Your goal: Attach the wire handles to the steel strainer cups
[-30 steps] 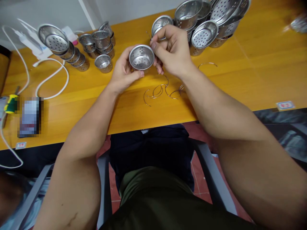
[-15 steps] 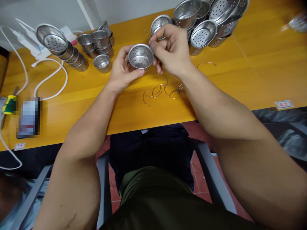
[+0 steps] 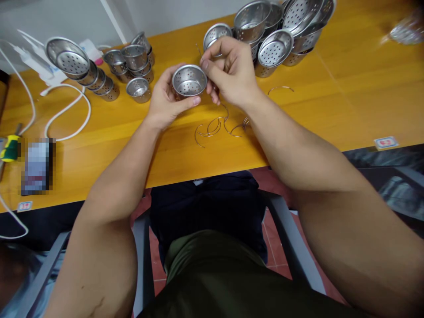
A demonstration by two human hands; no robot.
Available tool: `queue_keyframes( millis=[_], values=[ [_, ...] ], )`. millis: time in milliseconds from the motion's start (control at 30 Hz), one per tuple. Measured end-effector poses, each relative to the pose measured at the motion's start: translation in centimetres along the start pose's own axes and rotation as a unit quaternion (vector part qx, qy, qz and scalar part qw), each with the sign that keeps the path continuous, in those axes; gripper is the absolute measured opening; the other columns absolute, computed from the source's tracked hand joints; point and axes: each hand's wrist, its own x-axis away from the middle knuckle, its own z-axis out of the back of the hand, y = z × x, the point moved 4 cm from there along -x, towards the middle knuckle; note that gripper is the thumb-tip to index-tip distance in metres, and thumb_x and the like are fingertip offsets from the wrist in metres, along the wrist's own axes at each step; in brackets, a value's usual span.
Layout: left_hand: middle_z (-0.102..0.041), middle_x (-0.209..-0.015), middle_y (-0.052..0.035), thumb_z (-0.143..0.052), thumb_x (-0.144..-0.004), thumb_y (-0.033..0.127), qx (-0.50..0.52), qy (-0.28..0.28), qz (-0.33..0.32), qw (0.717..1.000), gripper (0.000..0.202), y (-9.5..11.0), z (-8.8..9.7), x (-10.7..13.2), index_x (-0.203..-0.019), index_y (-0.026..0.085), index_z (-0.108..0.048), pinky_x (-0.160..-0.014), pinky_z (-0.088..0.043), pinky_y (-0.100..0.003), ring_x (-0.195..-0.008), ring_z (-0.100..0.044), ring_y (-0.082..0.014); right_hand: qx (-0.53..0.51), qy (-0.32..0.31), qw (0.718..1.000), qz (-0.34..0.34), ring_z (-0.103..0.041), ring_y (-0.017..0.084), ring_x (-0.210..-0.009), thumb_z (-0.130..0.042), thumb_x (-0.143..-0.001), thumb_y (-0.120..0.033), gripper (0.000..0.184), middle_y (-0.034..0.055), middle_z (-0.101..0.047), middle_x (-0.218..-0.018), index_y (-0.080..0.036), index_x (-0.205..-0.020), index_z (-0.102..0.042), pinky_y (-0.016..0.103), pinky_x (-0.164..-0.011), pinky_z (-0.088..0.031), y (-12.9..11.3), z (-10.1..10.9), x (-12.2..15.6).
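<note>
My left hand [image 3: 167,99] grips a small perforated metal cup [image 3: 189,81] by its side, thumb at the front, with the cup's mouth tilted toward me. Close by the cup's right rim, my right hand [image 3: 230,70] pinches a thin wire [image 3: 198,51] between thumb and fingertips. The wire's upper end sticks up past the fingers; its lower part is mostly hidden behind the hand. Below the hands, several curved wire pieces [image 3: 215,127] lie loose on the yellow table [image 3: 185,161]. A single curved wire [image 3: 281,87] rests to the right of my right wrist.
Stacked perforated cups [image 3: 71,59] lean at the back left, beside smaller cups [image 3: 134,57]. Larger perforated cups [image 3: 274,48] crowd the back right. A white cable [image 3: 89,110], a phone [image 3: 37,168] and a yellow-green screwdriver [image 3: 10,148] lie at the left.
The whole view has shifted slightly. Both hands keep their holds on the cup and the wire, with little visible movement between them.
</note>
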Motion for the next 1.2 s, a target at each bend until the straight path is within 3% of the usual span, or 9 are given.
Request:
queue_keyframes(
  millis=[133,300,400,467,533,667,867,1033,1200],
  values=[
    [-0.080,-0.145,0.0015,-0.115,-0.052,0.094,0.026,0.011,0.000,1.000,0.114,-0.7,0.3,0.0,-0.142,0.048,-0.062,-0.111,-0.073,-0.066,-0.131,-0.076,-0.0379,0.000,0.009,1.000,0.008,-0.053,0.022,-0.039,-0.094,-0.100,-0.076,0.053,-0.0060,-0.068,-0.066,-0.036,-0.107,-0.060,0.039,-0.035,-0.036,0.3,0.2,-0.2],
    [-0.078,-0.145,0.0015,-0.107,-0.058,0.098,0.045,0.030,0.023,0.998,0.101,0.4,-0.2,0.5,-0.140,0.054,-0.069,-0.097,-0.074,-0.072,-0.132,-0.075,-0.0429,0.017,0.009,1.000,-0.015,-0.054,0.024,-0.042,-0.091,-0.097,-0.077,0.054,-0.0052,-0.067,-0.064,-0.035,-0.108,-0.060,0.039,-0.038,-0.039,0.9,0.1,-0.3],
    [-0.079,-0.141,0.0095,-0.108,-0.063,0.101,0.048,0.017,0.028,0.998,0.096,1.8,-0.5,0.6,-0.139,0.056,-0.072,-0.092,-0.073,-0.065,-0.127,-0.071,-0.0341,0.031,0.014,0.999,-0.028,-0.055,0.024,-0.044,-0.091,-0.095,-0.082,0.057,-0.0039,-0.067,-0.065,-0.035,-0.107,-0.060,0.039,-0.042,-0.042,0.9,0.0,-0.2],
    [-0.080,-0.138,0.0137,-0.104,-0.077,0.100,0.046,-0.005,0.046,0.998,0.084,2.2,-0.6,0.6,-0.140,0.056,-0.071,-0.090,-0.071,-0.059,-0.121,-0.068,-0.0275,0.047,0.023,0.998,-0.018,-0.053,0.024,-0.045,-0.088,-0.096,-0.083,0.055,-0.0032,-0.066,-0.066,-0.035,-0.106,-0.062,0.039,-0.043,-0.041,0.7,0.2,-0.2],
    [-0.081,-0.136,0.0106,-0.105,-0.079,0.098,0.040,-0.012,0.051,0.998,0.083,2.1,-0.5,0.5,-0.140,0.052,-0.072,-0.091,-0.071,-0.059,-0.120,-0.069,-0.0284,0.088,0.038,0.995,0.020,-0.051,0.024,-0.050,-0.086,-0.100,-0.079,0.047,-0.0015,-0.063,-0.067,-0.035,-0.103,-0.067,0.040,-0.048,-0.039,0.3,0.8,-0.4],
    [-0.080,-0.138,-0.0033,-0.108,-0.059,0.101,0.014,0.002,0.019,1.000,0.103,0.9,-0.5,0.4,-0.139,0.048,-0.072,-0.093,-0.073,-0.065,-0.127,-0.076,-0.0434,0.180,0.036,0.977,0.107,-0.043,0.024,-0.062,-0.086,-0.107,-0.057,0.028,0.0018,-0.058,-0.074,-0.035,-0.093,-0.075,0.042,-0.059,-0.038,-0.3,2.2,-0.8],
    [-0.080,-0.133,-0.0076,-0.106,-0.073,0.097,0.005,0.001,-0.037,0.999,0.092,1.0,-0.4,0.7,-0.139,0.040,-0.074,-0.110,-0.073,-0.065,-0.126,-0.083,-0.0411,0.176,0.003,0.976,0.131,-0.035,0.020,-0.059,-0.081,-0.107,-0.032,0.016,-0.0018,-0.049,-0.070,-0.029,-0.092,-0.075,0.039,-0.059,-0.032,0.3,2.5,-0.9],
    [-0.083,-0.131,-0.0074,-0.115,-0.055,0.096,-0.012,0.003,0.034,0.999,0.101,1.0,-0.5,0.4,-0.129,0.039,-0.076,-0.113,-0.073,-0.061,-0.126,-0.082,-0.0417,0.181,0.016,0.978,0.101,-0.036,0.023,-0.056,-0.085,-0.105,-0.054,0.028,-0.0011,-0.053,-0.067,-0.033,-0.090,-0.073,0.042,-0.058,-0.032,0.9,2.0,-1.0],
    [-0.083,-0.136,-0.0080,-0.114,-0.059,0.096,-0.014,-0.004,0.053,0.999,0.099,2.3,-0.8,0.5,-0.130,0.039,-0.075,-0.119,-0.070,-0.062,-0.132,-0.081,-0.0424,0.176,0.040,0.982,0.063,-0.036,0.024,-0.055,-0.087,-0.099,-0.076,0.044,-0.0007,-0.052,-0.065,-0.037,-0.088,-0.071,0.043,-0.058,-0.030,1.1,1.8,-1.1]
  ],
)
